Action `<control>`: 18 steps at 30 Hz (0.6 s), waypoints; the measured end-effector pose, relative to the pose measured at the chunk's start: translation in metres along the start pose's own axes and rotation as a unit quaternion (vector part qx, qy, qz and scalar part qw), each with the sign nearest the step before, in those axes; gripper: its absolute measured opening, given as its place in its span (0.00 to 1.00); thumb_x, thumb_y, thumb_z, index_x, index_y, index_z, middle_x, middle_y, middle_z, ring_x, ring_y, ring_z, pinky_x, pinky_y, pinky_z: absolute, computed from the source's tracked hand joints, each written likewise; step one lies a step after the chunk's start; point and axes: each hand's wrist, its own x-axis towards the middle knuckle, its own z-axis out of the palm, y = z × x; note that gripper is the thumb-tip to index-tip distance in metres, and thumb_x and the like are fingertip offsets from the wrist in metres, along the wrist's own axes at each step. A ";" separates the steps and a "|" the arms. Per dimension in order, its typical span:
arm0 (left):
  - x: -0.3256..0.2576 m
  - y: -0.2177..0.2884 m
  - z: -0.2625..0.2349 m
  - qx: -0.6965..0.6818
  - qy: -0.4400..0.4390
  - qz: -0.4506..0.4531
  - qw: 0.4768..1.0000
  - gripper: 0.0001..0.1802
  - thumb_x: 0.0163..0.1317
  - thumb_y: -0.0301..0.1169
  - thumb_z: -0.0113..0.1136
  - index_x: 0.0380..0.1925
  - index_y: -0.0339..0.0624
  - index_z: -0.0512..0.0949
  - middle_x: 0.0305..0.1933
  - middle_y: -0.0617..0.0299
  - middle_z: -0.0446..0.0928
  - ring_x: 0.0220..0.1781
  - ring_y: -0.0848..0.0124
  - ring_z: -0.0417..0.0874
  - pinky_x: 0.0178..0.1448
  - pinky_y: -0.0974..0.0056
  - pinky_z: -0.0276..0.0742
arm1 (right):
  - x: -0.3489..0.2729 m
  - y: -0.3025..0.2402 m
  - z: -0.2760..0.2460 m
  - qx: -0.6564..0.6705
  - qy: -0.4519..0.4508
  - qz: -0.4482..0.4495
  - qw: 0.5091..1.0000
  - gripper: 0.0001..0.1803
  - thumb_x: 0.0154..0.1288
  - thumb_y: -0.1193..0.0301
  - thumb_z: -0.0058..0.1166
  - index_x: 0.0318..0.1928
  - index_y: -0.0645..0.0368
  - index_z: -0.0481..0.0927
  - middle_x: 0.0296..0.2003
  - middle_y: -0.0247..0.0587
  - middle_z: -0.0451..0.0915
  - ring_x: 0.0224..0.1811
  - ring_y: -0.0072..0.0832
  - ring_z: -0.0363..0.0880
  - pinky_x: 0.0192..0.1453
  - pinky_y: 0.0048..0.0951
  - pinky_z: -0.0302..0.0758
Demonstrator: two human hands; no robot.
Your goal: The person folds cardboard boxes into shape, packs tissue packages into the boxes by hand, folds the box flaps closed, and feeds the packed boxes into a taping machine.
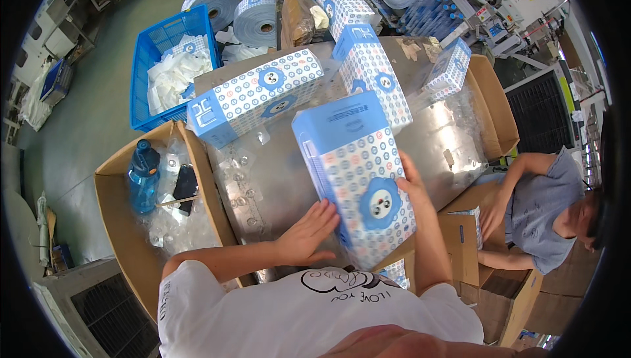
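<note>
A large blue-and-white patterned pack [358, 174], with a round animal face on its front, is held tilted in front of my chest. My right hand [414, 184] grips its right edge, the thumb near the printed face. Against its lower left side rests my left hand [309, 233], palm flat and fingers stretched out. On the metal table [269, 167], a similar pack [259, 95] lies at the left. Another pack [374, 75] sits just beyond the held one, and one more [338, 3] is farther back.
At my left stands a cardboard box [210, 187] containing a blue bottle [143, 174] and clear plastic. Beyond it is a blue crate [139, 82] of white film. Film rolls [256, 23] lie behind. A smaller-looking pack [450, 69] lies far right. A co-worker [539, 207] reaches into a carton [463, 233].
</note>
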 end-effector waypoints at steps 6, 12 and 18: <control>-0.028 -0.022 -0.026 -0.054 -0.193 0.043 0.979 0.37 0.54 0.32 0.60 0.65 0.38 0.61 0.43 0.44 0.79 0.52 0.41 0.77 0.58 0.48 0.74 | 0.044 -0.027 0.055 -0.571 0.017 -0.090 0.816 0.44 0.48 0.65 0.70 0.66 0.56 0.65 0.60 0.47 0.67 0.57 0.40 0.71 0.59 0.40 0.70; 0.113 -0.043 -0.084 0.296 -0.412 0.176 0.844 0.63 0.39 0.59 0.69 0.72 0.42 0.49 0.74 0.48 0.51 0.77 0.48 0.44 0.78 0.44 0.33 | 0.157 -0.008 -0.017 -0.823 0.227 -0.018 0.520 0.58 0.46 0.56 0.70 0.74 0.46 0.47 0.64 0.62 0.58 0.61 0.58 0.64 0.61 0.52 0.64; 0.082 -0.105 -0.040 0.213 -0.283 0.231 0.906 0.45 0.52 0.49 0.64 0.66 0.38 0.60 0.69 0.49 0.61 0.74 0.52 0.55 0.76 0.42 0.42 | 0.084 0.003 -0.035 -0.782 0.194 -0.002 0.593 0.60 0.42 0.58 0.72 0.74 0.33 0.47 0.48 0.58 0.67 0.52 0.55 0.68 0.57 0.50 0.66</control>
